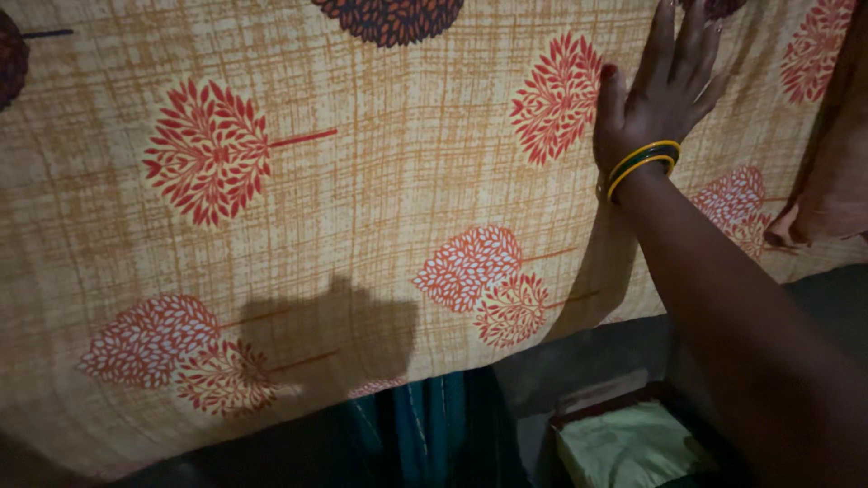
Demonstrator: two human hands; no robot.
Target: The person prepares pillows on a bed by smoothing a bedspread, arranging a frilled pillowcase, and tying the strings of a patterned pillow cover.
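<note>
A cream and orange bedsheet point(380, 181) printed with red tree shapes fills most of the view. My right hand point(660, 90) lies flat on it at the upper right, fingers together and stretched out, palm down. Yellow and green bangles point(640, 164) circle that wrist. The hand holds nothing. My left hand is out of view; only a hand-shaped shadow point(334, 339) falls on the sheet at lower centre.
The sheet's near edge hangs over a dark gap. Below it sit teal striped cloth point(425, 434) and a pale green pad in a dark frame point(624, 443). A pinkish-brown cloth point(836, 163) hangs at the right edge.
</note>
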